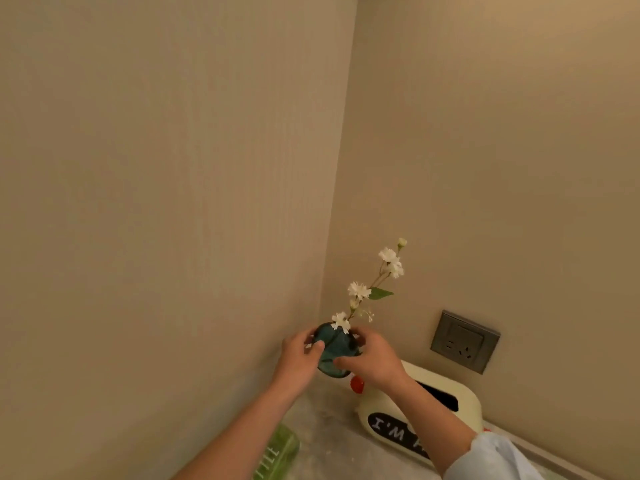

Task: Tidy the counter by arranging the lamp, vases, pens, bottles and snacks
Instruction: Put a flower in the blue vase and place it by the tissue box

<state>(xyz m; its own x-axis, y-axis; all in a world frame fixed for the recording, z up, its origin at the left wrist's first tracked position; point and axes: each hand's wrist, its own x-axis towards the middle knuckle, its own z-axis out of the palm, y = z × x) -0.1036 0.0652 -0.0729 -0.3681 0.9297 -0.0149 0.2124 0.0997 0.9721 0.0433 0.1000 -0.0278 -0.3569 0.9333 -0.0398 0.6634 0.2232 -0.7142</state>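
Nearest us on the bench (325,427), a green bottle (278,452) shows at the left and a cream box (426,407) sits at the right. Beyond them our left grip (299,358) and right grip (372,362) both curl round the dark teal vase (334,348), one on each side, likely to steady it because its white flowers (360,292) lean right. We judge it is bound for the far corner, left of the wall socket (464,341); whether its base touches the bench we cannot tell.
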